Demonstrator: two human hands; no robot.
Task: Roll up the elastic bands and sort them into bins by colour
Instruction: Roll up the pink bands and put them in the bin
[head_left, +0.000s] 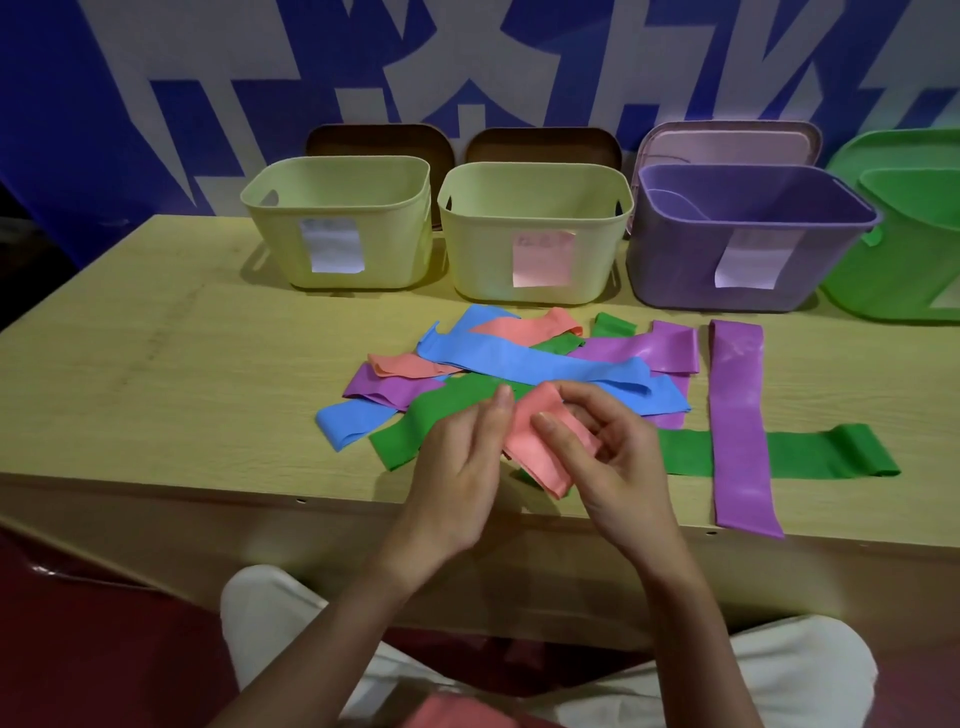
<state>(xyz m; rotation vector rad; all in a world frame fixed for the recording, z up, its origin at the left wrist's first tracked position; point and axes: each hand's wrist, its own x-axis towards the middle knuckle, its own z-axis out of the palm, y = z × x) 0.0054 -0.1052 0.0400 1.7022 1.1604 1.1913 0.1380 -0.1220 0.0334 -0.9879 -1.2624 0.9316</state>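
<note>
I hold a pink elastic band (535, 447) just above the table's near edge. My left hand (462, 467) pinches its left side and my right hand (608, 457) curls round its right side. Behind my hands lies a pile of flat bands: blue (519, 361), pink (524, 327), purple (644, 345) and green (431, 421). A long purple band (737, 415) lies apart on the right, across a green band (810, 449). At the back stand two pale yellow bins (337, 208) (535, 218), a purple bin (675, 260) and a green bin (904, 249).
The wooden table (156, 364) has bare surface on the left. Brown lids (379, 140) and a pink lid (727, 140) lean behind the bins against a blue and white wall. My knees in light trousers (270, 613) are below the table edge.
</note>
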